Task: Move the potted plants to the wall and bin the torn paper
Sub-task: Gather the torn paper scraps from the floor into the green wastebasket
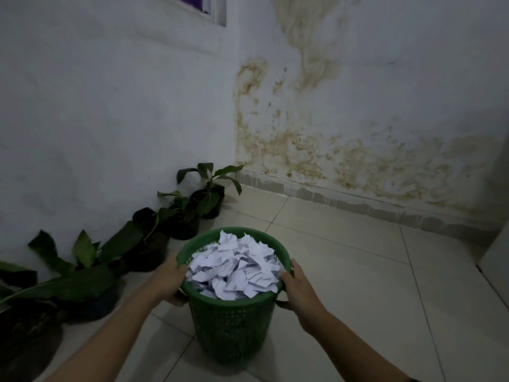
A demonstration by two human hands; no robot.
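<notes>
Left hand and right hand curled over opposite sides of the rim, gripping a round green plastic bin with perforated lattice walls. Heaped inside to the brim: crumpled white torn paper. Below, glossy pale floor tiles. Potted plants, broad-leaved in dark pots, lined against the left wall.

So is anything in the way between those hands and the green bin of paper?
Nothing visible. The left hand and right hand already grip the green bin at its rim, with the torn paper heaped inside.
</notes>
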